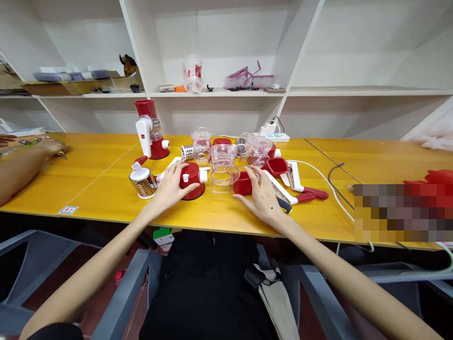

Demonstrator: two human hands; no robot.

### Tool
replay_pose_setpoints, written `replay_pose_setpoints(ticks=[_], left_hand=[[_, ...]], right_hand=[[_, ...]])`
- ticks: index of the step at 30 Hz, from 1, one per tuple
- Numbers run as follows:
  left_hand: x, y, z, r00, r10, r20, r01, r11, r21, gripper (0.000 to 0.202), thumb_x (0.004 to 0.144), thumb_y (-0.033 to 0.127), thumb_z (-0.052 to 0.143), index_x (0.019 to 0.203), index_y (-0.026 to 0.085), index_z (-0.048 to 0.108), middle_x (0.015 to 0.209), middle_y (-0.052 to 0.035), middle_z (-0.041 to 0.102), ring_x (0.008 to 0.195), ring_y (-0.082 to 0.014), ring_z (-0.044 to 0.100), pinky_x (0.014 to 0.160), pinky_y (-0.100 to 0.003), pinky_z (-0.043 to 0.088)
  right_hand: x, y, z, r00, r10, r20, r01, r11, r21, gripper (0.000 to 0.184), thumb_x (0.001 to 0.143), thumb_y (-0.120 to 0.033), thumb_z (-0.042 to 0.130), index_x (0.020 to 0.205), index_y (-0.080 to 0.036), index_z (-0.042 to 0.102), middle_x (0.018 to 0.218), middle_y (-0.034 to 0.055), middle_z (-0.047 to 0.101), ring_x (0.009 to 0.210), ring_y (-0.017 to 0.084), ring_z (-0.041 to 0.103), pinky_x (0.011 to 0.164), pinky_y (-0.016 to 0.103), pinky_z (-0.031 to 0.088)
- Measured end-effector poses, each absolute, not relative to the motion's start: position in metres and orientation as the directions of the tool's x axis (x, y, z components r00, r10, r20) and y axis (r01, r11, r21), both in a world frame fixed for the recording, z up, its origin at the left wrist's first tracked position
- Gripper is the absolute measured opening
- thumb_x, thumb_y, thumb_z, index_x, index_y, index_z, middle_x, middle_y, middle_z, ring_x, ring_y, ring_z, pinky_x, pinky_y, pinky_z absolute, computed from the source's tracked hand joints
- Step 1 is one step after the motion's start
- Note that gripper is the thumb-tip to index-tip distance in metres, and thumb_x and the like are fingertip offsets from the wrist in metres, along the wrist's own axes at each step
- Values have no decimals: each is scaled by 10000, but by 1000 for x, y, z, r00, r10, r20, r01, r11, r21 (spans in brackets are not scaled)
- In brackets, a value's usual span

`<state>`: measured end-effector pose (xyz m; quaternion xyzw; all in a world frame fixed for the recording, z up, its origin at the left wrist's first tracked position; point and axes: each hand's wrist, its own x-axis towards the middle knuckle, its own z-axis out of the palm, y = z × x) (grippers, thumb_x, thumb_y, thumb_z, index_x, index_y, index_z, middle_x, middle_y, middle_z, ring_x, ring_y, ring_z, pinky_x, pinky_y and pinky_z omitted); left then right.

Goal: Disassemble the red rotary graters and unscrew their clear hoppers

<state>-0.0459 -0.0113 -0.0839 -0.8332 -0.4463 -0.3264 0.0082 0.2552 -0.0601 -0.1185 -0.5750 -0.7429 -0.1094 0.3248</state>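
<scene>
My left hand [171, 185] lies against a red suction base [191, 180] with a white knob, fingers curled round its left side. My right hand [261, 192] rests palm down on the yellow table [106, 198], fingers spread, fingertips touching a small red part [242, 184]. Between the hands stands a clear plastic housing [222, 167]. A steel grater drum with a red handle [142, 181] lies left of my left hand. An assembled red and white rotary grater [150, 130] stands behind it.
More clear hoppers [256, 147], red cups and white handles with red grips [300, 186] lie right of centre. A white cable [329, 186] and power strip [275, 137] run at the back right. Another person's arm [21, 165] rests at the left. Shelves stand behind.
</scene>
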Motion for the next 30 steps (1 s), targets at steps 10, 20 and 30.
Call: replay_pose_setpoints(ticks=[10, 20, 30], left_hand=[[-35, -1, -94, 385, 726, 570, 783, -584, 215, 678, 863, 489, 724, 1422, 242, 431, 1487, -148, 442, 1388, -368, 443, 1131, -571, 428], [-26, 26, -98, 341, 738, 583, 796, -556, 240, 613, 906, 513, 659, 1416, 247, 448, 1449, -156, 463, 1332, -372, 477, 1065, -576, 478], [-28, 43, -97, 308, 767, 563, 849, -489, 201, 618, 916, 466, 648, 1437, 220, 425, 1483, -155, 446, 1333, -369, 477, 1038, -552, 519]], right_hand=[[233, -35, -109, -206, 780, 591, 913, 371, -170, 718, 909, -573, 515, 1491, -174, 383, 1470, 124, 428, 1382, 194, 446, 1219, 481, 411], [226, -24, -124, -111, 784, 611, 946, 273, -178, 583, 927, -514, 514, 1361, -125, 503, 1332, 107, 536, 1310, 156, 501, 1206, 452, 427], [215, -5, -128, -83, 803, 590, 967, 208, -147, 564, 923, -496, 533, 1339, -115, 521, 1323, 106, 548, 1298, 148, 519, 1185, 432, 458]])
